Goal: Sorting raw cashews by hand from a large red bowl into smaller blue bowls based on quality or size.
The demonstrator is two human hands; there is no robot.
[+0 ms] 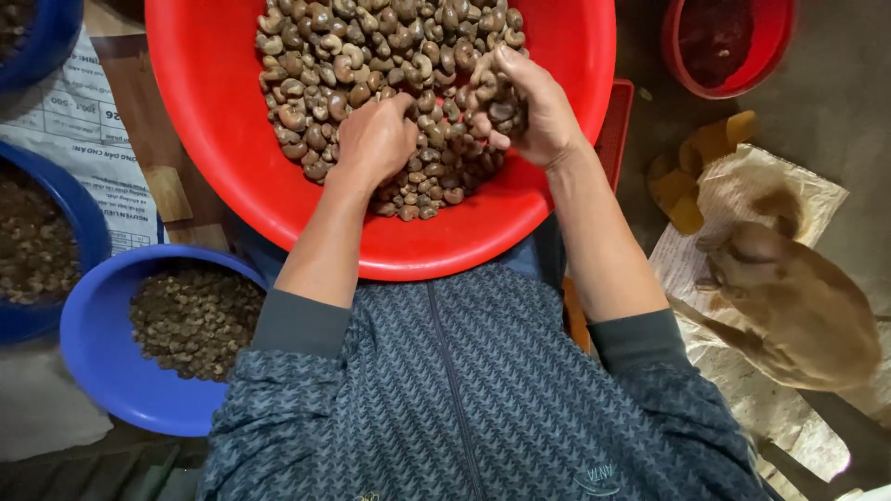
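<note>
Head cam showed the right hand [520,102] cupped around a fistful of cashews [371,56], left hand [376,139] curled, buried in them. Overfull fist, so nuts could've spilled past the red basin [213,139] at frame top.

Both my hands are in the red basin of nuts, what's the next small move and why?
Probably lift the right hand a little and look over its handful: it is cupped around several nuts above the pile, while the left hand rests knuckles-up on the heap in the red basin. A blue bowl of smaller pieces sits at your left.
</note>
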